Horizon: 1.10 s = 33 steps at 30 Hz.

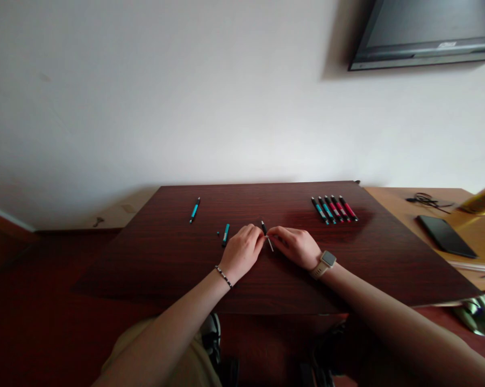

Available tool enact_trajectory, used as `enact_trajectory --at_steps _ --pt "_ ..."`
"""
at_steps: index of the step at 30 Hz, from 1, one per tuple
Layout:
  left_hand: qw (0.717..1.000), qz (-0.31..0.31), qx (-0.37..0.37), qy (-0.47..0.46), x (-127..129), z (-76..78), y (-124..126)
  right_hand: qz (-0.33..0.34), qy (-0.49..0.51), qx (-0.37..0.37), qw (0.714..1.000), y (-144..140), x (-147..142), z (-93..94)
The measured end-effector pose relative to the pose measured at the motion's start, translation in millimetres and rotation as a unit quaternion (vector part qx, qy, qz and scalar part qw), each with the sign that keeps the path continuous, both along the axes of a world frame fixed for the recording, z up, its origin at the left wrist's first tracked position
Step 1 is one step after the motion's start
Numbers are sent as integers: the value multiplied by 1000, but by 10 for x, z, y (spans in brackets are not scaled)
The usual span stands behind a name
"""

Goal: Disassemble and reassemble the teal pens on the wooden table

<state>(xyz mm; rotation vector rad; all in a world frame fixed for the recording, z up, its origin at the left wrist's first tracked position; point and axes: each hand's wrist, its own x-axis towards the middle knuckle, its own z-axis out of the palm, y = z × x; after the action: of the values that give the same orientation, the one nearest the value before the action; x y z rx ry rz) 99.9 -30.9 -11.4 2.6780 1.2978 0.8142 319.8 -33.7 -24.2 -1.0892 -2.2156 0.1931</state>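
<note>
My left hand (244,250), with a beaded bracelet, and my right hand (297,246), with a watch, meet over the middle of the table. Their closed fingertips pinch an opened pen between them. Its black front section (263,227) points away from me, and a thin white refill (270,244) sticks out toward me. Fingers cover the spot where the two join. Left of my left hand lies a teal pen barrel (226,235), with a tiny dark teal piece (218,233) beside it.
A whole teal pen (194,210) lies at the table's back left. On the right, several teal and red pens (333,209) form a row. A lighter side table (399,200) holds a black phone (446,235), a cable (426,200) and a yellow package (482,201).
</note>
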Motion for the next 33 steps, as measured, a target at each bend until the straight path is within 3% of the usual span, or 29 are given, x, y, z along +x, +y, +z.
enact_trajectory --at_steps 15,33 --pt "1000 0 14 -17 2 16 -5 -27 -10 -6 1000 -30 -9 28" --pt "1000 -14 18 -17 3 10 -5 4 -14 -12 1000 -6 0 0"
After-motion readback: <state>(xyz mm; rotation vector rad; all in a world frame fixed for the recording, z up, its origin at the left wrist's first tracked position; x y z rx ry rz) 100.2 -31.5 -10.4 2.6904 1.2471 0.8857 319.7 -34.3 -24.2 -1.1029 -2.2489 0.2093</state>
